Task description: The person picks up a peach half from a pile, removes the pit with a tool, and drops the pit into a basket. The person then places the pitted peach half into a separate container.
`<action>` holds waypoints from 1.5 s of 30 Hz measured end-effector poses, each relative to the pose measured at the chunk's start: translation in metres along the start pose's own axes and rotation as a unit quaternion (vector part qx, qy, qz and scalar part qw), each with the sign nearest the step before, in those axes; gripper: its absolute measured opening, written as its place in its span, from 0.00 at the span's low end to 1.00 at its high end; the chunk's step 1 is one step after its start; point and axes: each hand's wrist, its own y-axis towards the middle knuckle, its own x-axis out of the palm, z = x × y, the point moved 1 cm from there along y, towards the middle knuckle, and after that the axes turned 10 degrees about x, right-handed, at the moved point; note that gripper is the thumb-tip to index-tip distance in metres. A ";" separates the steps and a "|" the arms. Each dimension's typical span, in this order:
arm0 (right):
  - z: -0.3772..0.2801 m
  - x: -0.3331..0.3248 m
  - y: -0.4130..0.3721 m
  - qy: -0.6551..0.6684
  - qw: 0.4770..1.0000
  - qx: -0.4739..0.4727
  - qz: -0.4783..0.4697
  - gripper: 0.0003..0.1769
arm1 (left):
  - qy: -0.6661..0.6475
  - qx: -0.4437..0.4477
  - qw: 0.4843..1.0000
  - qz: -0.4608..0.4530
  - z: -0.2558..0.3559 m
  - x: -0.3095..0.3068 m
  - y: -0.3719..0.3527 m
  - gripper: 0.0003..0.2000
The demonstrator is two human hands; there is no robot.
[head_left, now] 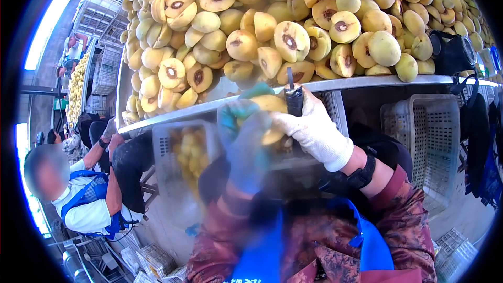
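Observation:
My left hand [243,136], in a blue-green glove and blurred by motion, holds a yellow peach [270,106] close under the camera. My right hand [314,128], in a white cloth glove, grips a small dark-handled knife [293,97] pressed against that peach. Both hands are just below the metal edge of a table [367,81]. On the table lies a big heap of halved yellow peaches [272,26], many showing dark pit hollows.
A grey plastic crate [186,157] with yellow fruit sits under the table at left, another crate [427,136] at right. A dark bag [453,52] rests on the table's right end. A person in a blue apron [91,194] sits at left.

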 end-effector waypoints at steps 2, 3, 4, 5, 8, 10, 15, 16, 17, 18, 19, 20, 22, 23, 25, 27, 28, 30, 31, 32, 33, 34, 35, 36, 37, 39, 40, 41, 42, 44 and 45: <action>-0.001 0.001 0.002 0.018 0.999 -0.028 0.012 0.24 | -0.009 -0.007 1.000 -0.013 0.008 0.011 0.007 0.19; -0.003 0.002 0.004 0.024 0.999 -0.045 0.018 0.23 | -0.017 -0.008 1.000 -0.023 0.013 0.018 0.012 0.22; -0.006 0.002 0.006 0.035 0.998 -0.047 0.018 0.22 | -0.001 0.036 0.997 -0.066 0.013 0.012 0.020 0.31; -0.009 0.001 0.007 0.046 0.998 -0.049 0.017 0.20 | -0.175 -0.027 0.983 -0.040 0.014 0.013 0.021 0.32; -0.014 0.004 0.008 0.133 0.990 -0.038 0.013 0.14 | -0.129 0.017 0.990 -0.046 0.012 0.009 0.017 0.33; -0.015 0.000 0.006 0.144 0.988 -0.011 -0.044 0.19 | -0.013 0.048 0.997 -0.062 0.006 0.010 0.009 0.35; 0.011 0.015 0.002 0.154 0.985 0.065 -0.053 0.21 | 0.065 0.037 0.996 -0.042 0.008 0.007 0.008 0.36; 0.008 0.016 0.003 0.019 0.998 0.058 -0.021 0.21 | 0.011 -0.005 0.999 -0.031 0.012 0.009 0.010 0.35; 0.004 0.018 -0.004 -0.051 0.996 0.078 0.008 0.21 | -0.028 0.004 0.999 -0.024 0.008 0.006 0.019 0.34; -0.004 0.017 -0.009 -0.113 0.991 0.071 0.016 0.22 | -0.067 0.012 0.997 -0.018 0.003 0.003 0.027 0.33; -0.009 0.014 -0.012 -0.175 0.982 0.063 0.023 0.22 | -0.068 -0.002 0.998 -0.016 0.002 -0.001 0.032 0.32; -0.002 0.011 -0.008 -0.230 0.967 -0.084 0.075 0.23 | -0.070 -0.016 0.997 -0.013 0.003 -0.005 0.037 0.32; -0.007 0.008 -0.009 -0.272 0.931 -0.213 0.123 0.24 | -0.023 -0.014 1.000 -0.015 0.002 -0.009 0.037 0.31; -0.008 0.005 -0.009 -0.283 0.915 -0.257 0.132 0.25 | 0.026 0.002 0.999 -0.018 0.004 -0.008 0.037 0.30; -0.015 0.003 -0.008 -0.309 0.875 -0.348 0.132 0.27 | -0.028 -0.083 0.996 0.007 0.012 0.000 0.028 0.29; -0.015 0.003 -0.003 -0.351 0.840 -0.391 0.134 0.27 | -0.095 -0.135 0.986 -0.007 -0.005 -0.010 0.026 0.27; -0.015 0.003 -0.002 -0.372 0.821 -0.413 0.132 0.28 | -0.101 -0.139 0.985 -0.008 -0.004 -0.006 0.023 0.27; -0.017 0.002 -0.001 -0.370 0.822 -0.414 0.125 0.27 | 0.021 -0.070 0.996 -0.046 0.000 -0.004 0.020 0.26; -0.018 0.002 -0.001 -0.370 0.823 -0.414 0.121 0.27 | 0.149 0.003 0.985 -0.082 0.002 -0.005 0.019 0.26; -0.018 0.002 -0.002 -0.379 0.821 -0.410 0.123 0.26 | 0.179 0.033 0.979 -0.094 0.003 -0.003 0.018 0.25; -0.018 0.003 -0.003 -0.388 0.818 -0.406 0.124 0.25 | 0.209 0.064 0.970 -0.104 0.004 -0.002 0.017 0.25; -0.018 0.004 -0.004 -0.397 0.816 -0.401 0.124 0.25 | 0.145 0.052 0.984 -0.092 0.006 0.004 0.013 0.24; -0.018 0.004 -0.005 -0.397 0.823 -0.393 0.108 0.24 | 0.081 0.039 0.993 -0.078 0.007 0.007 0.010 0.24; -0.018 0.004 -0.005 -0.397 0.829 -0.384 0.091 0.23 | 0.095 0.008 0.985 -0.142 -0.001 -0.016 0.011 0.24; -0.017 0.005 -0.006 -0.397 0.835 -0.374 0.076 0.23 | 0.132 0.049 0.977 -0.162 0.001 -0.013 0.012 0.24; -0.013 0.005 -0.004 -0.387 0.836 -0.379 0.086 0.24 | 0.162 0.103 0.966 -0.175 0.002 -0.007 0.018 0.24; -0.011 0.005 -0.002 -0.388 0.832 -0.384 0.096 0.24 | 0.155 0.115 0.966 -0.171 0.000 -0.006 0.019 0.24; -0.009 0.005 0.000 -0.388 0.828 -0.390 0.107 0.25 | 0.148 0.128 0.966 -0.167 -0.002 -0.004 0.021 0.23; -0.006 0.004 0.004 -0.385 0.830 -0.388 0.112 0.25 | 0.146 0.134 0.967 -0.160 -0.004 -0.003 0.022 0.23; -0.006 0.009 0.001 -0.356 0.846 -0.376 0.128 0.24 | 0.112 0.077 0.981 -0.137 0.002 -0.002 0.029 0.22; -0.007 0.011 0.000 -0.341 0.853 -0.371 0.135 0.23 | 0.095 0.049 0.987 -0.124 0.005 -0.002 0.033 0.22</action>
